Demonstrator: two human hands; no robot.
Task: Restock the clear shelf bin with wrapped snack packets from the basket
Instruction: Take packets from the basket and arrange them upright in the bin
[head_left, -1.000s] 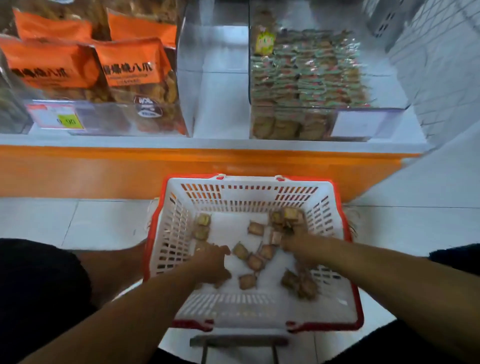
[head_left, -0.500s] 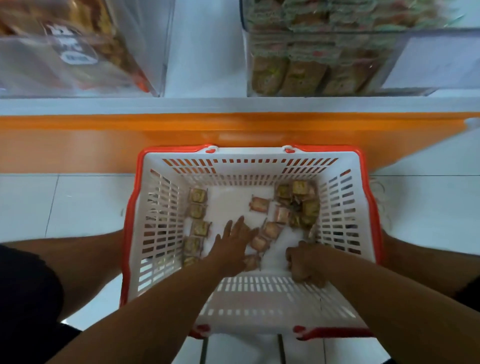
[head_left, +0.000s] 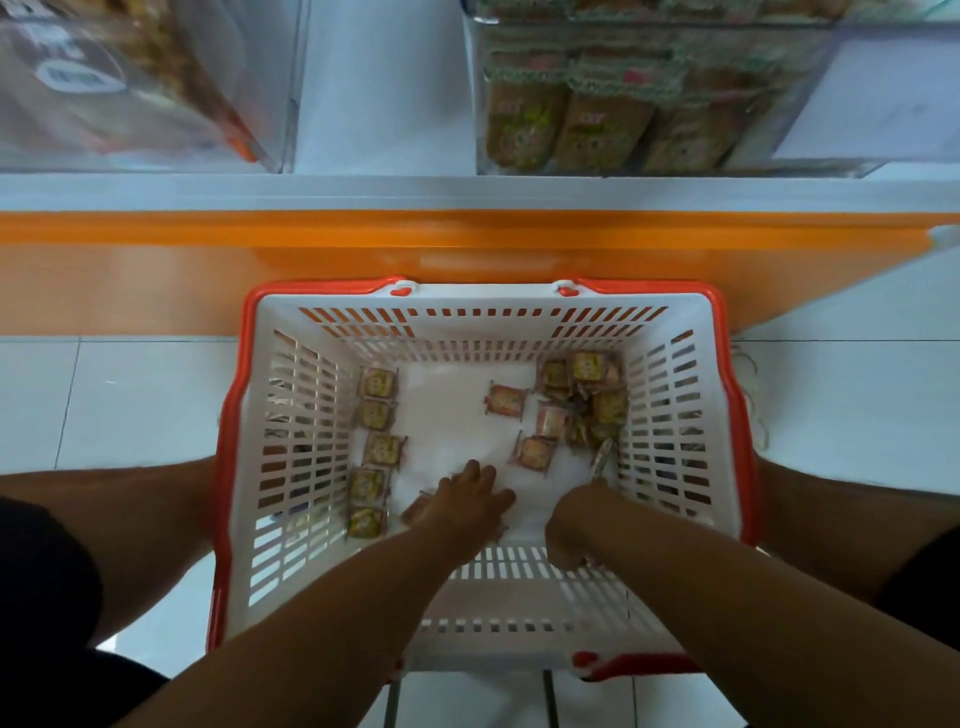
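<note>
Near the basket (head_left: 675, 317) front wall, packets are being gathered: left hand (head_left: 462, 501) spread flat, right hand (head_left: 574, 525) curled, contents hidden; lifting to the bin (head_left: 649, 98) is judged next.

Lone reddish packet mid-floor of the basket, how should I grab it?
Pinch the reddish packet from above by its long edges. It lies flat, apart from the others, in the basket, so sides are clear. The left hand looks nearer.

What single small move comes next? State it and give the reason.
Probably close the left hand on the snack packets beneath it. It lies spread on the white, red-rimmed plastic basket's floor, the right hand already curls around packets, and the clear shelf bin waits above.
</note>
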